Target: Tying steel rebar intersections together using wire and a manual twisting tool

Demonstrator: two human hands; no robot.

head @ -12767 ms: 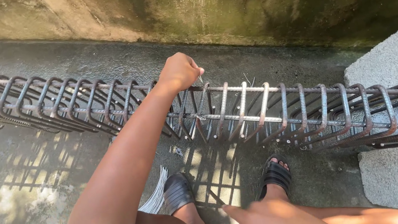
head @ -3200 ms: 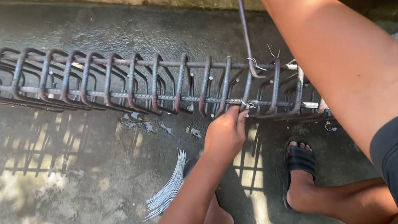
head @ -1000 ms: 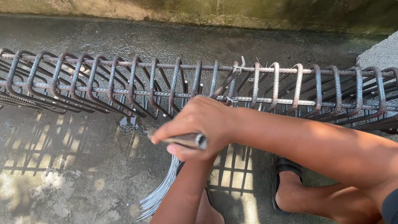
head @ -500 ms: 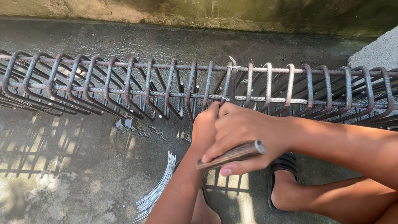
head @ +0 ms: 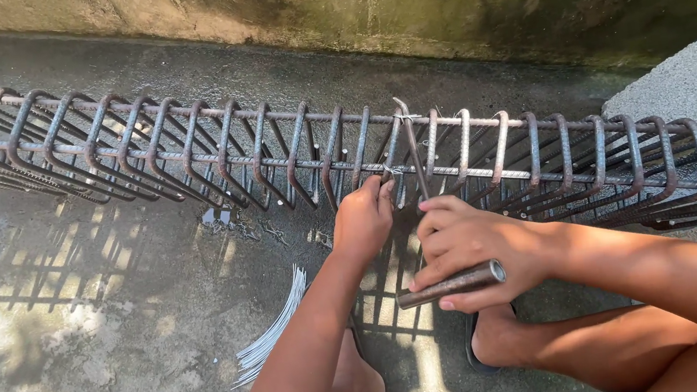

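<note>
Since half a second ago, the right hand (head: 475, 251) has been turning the tying tool (head: 451, 284) so that its thin hooked shaft now stands upright toward the cage, and the left hand (head: 362, 221) has been moving up to the bars.

The right hand's fingers are closing fully around the tool's cylindrical metal handle, at centre frame. The left hand's fingertips (head: 385, 190) are pinching at a wire tie (head: 394, 170) on a long bar of the rebar cage (head: 184, 154), just left of the hook shaft.

Risk, as a judgement: the hook tip is working just beside the left fingertips, so a slip could be jabbing them; over-twisting could be snapping the wire.

A bundle of cut wires (head: 272, 334) is lying on the concrete floor (head: 74, 345), lower left of the hands.
</note>
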